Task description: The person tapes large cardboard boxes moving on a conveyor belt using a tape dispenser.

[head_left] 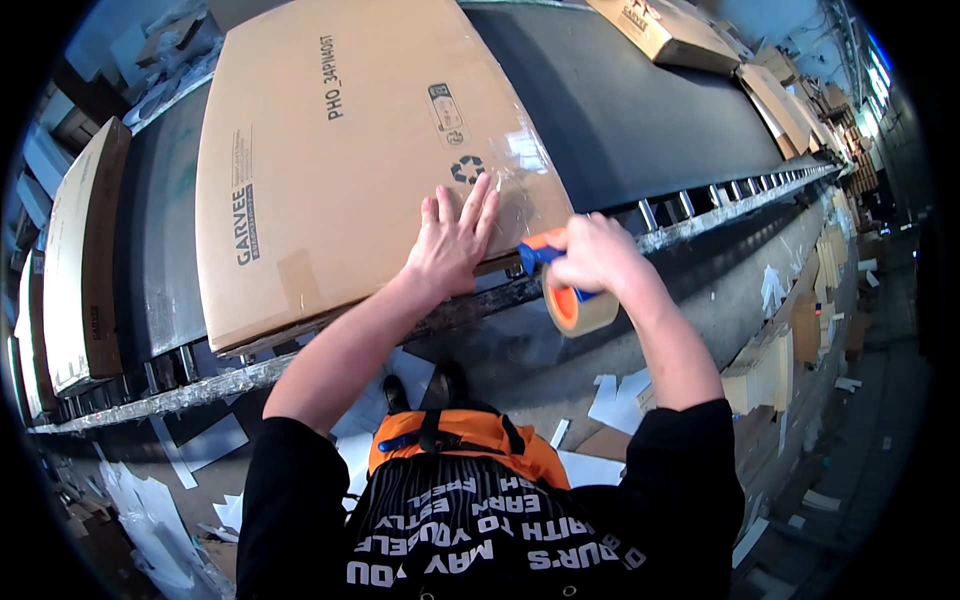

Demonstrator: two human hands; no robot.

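A large flat cardboard box [350, 190] lies across the conveyor in front of me. My left hand [452, 238] presses on its top near the close right corner, fingers stretched out beside the printed recycling mark. Clear tape [522, 150] shines on the box's right end. Just off that near right corner, my right hand [595, 258] is closed round a tape dispenser [541, 252] with blue and orange parts. A roll of tape [582, 312] hangs on it below my fingers. Whether the dispenser touches the box I cannot tell.
The dark conveyor belt [630, 130] runs left to right, with rollers along its near metal rail [700, 222]. More boxes lie on it, at the left [85, 260] and far right [670, 35]. Paper and cardboard scraps [615, 400] litter the floor.
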